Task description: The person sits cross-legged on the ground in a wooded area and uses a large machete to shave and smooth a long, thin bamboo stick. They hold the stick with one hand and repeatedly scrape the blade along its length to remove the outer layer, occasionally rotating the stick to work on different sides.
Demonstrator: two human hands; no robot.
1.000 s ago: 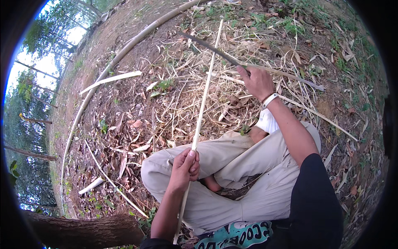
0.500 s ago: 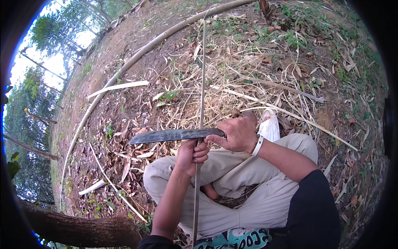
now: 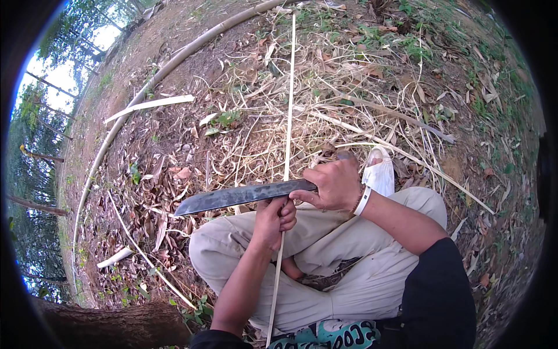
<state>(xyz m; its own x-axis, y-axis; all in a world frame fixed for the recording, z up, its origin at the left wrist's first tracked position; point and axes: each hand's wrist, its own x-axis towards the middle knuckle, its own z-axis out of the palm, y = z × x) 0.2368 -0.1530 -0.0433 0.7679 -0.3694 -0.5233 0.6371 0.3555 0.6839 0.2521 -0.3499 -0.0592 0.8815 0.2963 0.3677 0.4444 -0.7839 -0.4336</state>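
Observation:
My right hand (image 3: 333, 184) is closed round the handle of a machete (image 3: 232, 198), its thumb pressed along the base of the blade. The broad dark blade points left and lies across a long, thin bamboo strip (image 3: 290, 104). Just below the blade, my left hand (image 3: 273, 222) grips the strip, fingers wrapped round it. From my lap the strip runs away from me, its pale face showing. Where exactly the edge meets the strip is hidden behind the blade and my fingers.
Curly pale shavings (image 3: 273, 148) and dry leaves cover the ground ahead. A long bamboo pole (image 3: 168, 67) curves along the left. Split pieces (image 3: 154, 106) lie about. A tree trunk (image 3: 116, 326) is at lower left. My crossed legs (image 3: 372, 250) and a white-wrapped foot (image 3: 379, 177) are close by.
The bamboo strip has turned from its darker face to its pale one, and its far end has shifted slightly right. The machete's tip has dipped a little toward me. Both hands keep their grip.

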